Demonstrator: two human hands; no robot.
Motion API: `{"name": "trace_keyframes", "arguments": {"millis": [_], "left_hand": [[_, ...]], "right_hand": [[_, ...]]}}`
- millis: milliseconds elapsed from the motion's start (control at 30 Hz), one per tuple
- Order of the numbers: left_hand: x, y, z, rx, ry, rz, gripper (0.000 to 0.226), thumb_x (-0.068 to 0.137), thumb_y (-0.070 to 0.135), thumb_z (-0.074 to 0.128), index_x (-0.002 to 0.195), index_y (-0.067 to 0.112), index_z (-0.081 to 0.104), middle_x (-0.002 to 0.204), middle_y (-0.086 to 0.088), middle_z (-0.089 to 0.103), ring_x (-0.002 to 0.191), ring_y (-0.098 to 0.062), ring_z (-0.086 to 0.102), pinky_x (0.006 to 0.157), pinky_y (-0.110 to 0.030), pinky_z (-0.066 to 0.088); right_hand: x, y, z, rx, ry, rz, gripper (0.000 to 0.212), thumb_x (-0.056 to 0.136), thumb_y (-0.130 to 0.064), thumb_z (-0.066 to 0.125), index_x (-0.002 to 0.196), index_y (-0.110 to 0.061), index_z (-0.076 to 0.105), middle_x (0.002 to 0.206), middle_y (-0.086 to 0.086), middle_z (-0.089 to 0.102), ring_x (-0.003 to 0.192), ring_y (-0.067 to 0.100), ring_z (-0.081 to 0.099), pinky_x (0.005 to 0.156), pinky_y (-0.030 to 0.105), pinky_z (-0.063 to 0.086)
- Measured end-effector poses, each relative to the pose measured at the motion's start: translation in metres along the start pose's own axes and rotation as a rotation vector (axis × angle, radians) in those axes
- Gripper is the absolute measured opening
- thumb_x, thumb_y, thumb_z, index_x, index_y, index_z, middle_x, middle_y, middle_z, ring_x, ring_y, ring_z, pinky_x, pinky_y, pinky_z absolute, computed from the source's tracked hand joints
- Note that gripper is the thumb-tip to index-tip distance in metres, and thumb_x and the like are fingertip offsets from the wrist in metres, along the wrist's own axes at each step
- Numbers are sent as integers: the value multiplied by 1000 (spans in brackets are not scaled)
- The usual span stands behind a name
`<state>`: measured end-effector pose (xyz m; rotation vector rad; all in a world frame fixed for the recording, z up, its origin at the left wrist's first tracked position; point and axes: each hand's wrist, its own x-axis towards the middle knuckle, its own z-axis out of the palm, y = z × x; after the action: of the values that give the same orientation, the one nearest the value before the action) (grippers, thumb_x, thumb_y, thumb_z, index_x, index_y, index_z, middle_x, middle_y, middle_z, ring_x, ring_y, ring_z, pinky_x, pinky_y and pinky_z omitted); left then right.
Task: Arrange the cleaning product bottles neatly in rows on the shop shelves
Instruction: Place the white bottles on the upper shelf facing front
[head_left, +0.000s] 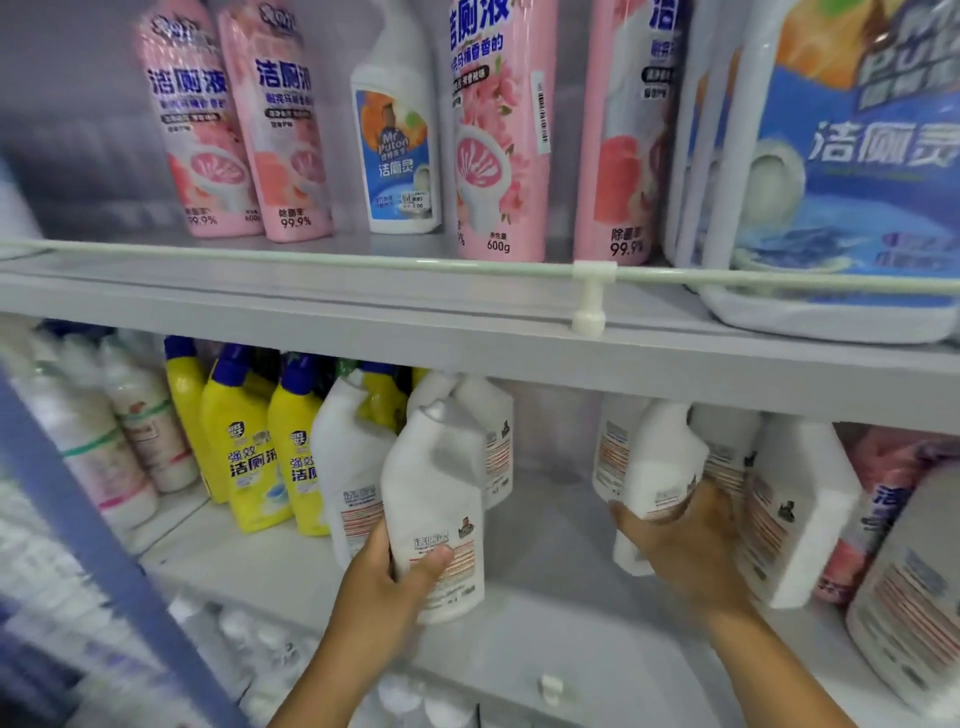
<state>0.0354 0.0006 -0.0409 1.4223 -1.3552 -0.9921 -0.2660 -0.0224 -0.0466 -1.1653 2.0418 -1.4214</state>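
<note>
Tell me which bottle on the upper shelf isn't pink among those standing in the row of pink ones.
The small white bottle with the blue Mr Puton label. It stands between pink bottles, set further back than the tall pink one to its right.

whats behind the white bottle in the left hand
Behind the white bottle gripped by the left hand stand two more white bottles. Their lower parts and anything farther back are covered.

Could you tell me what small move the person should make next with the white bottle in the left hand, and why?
Probably set it upright in the bare gap on the lower shelf. The left hand grips a tilted white bottle beside the white ones behind it, while the right hand holds another white bottle against the right-hand group, leaving space between.
</note>
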Motion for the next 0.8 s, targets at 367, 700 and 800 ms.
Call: {"name": "trace_keyframes", "arguments": {"millis": [367,700,800], "left_hand": [[-6,30,-9,5,-28,-11,41,82,23,85,117,31,66,106,13,78,98,-5,73,86,-33,59],[0,14,-26,-78,-197,68,55,74,23,84,123,35,62,108,17,76,102,-3,72,89,-29,58],[10,5,-38,-98,-245,70,62,67,30,84,123,43,60,108,21,76,103,0,71,91,-26,56]], "right_hand": [[-32,-10,-7,253,-271,24,81,56,-14,98,121,-25,50,102,-8,71,84,7,68,68,22,53],[-62,-17,3,325,-368,63,52,73,-2,86,117,-22,65,98,-2,80,92,17,76,88,40,57],[-82,-29,13,347,-312,60,50,75,2,83,117,-19,66,97,2,80,91,19,76,86,38,57]]}}
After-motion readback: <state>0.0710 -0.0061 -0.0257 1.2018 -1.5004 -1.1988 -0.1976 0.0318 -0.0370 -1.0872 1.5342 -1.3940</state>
